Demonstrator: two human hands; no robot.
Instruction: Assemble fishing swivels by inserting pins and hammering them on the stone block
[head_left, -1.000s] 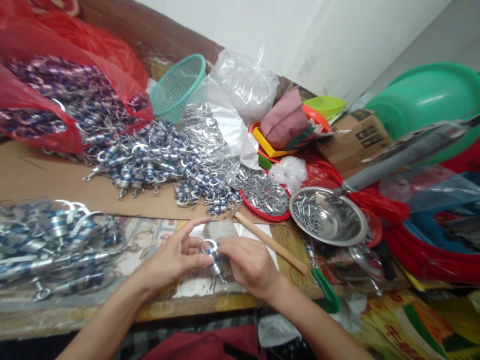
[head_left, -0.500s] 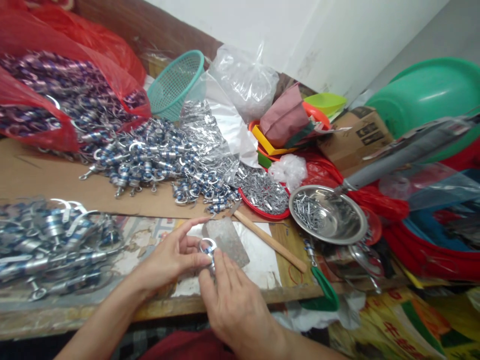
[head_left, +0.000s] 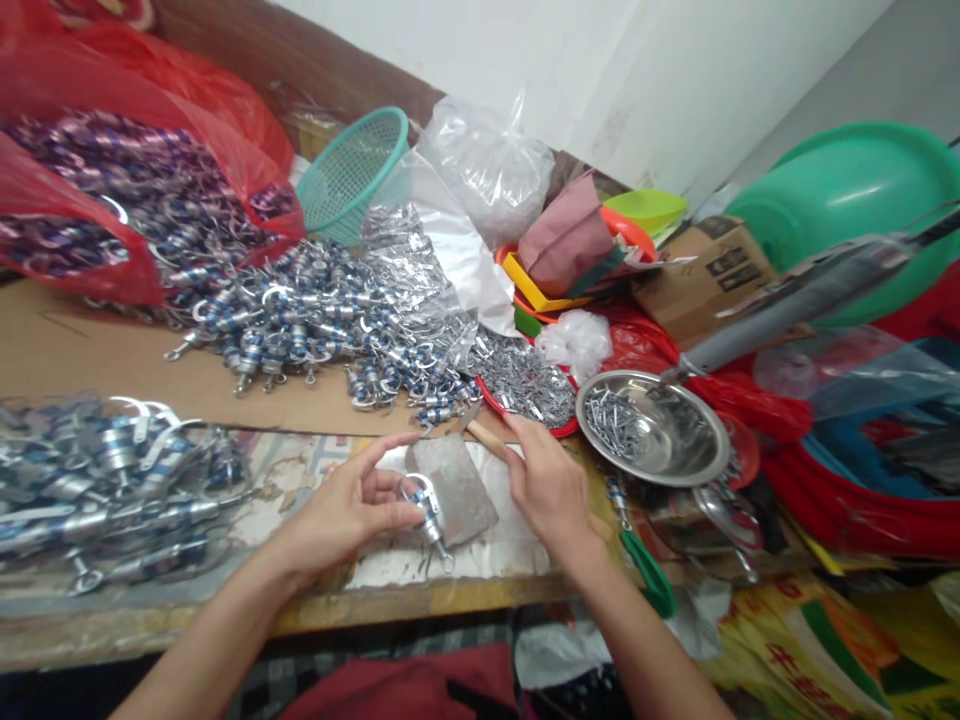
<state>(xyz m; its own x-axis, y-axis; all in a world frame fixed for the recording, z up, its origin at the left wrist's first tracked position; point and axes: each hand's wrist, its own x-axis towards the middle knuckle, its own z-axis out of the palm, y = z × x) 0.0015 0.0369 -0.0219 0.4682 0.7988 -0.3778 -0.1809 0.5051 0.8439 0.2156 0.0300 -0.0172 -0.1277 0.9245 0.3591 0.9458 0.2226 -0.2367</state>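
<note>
steel swivel clip [head_left: 426,508] stayed pinched in the left hand [head_left: 352,515], resting on the metal block [head_left: 459,485]; the right hand [head_left: 551,490] had left it and lay over the wooden handle [head_left: 484,435], grip unclear.

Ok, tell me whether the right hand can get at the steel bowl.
Probably yes: the right hand lies just left of the steel bowl, its open top uncovered, nothing between them.

— Silver swivel clip [head_left: 425,507] with a blue band, ring end up, eyelet end down, tilted, pinched in the left hand [head_left: 352,515].
— And just beside it, the hammer [head_left: 454,487]: grey block head lying flat, wooden handle running off right under the right hand [head_left: 551,490].
</note>
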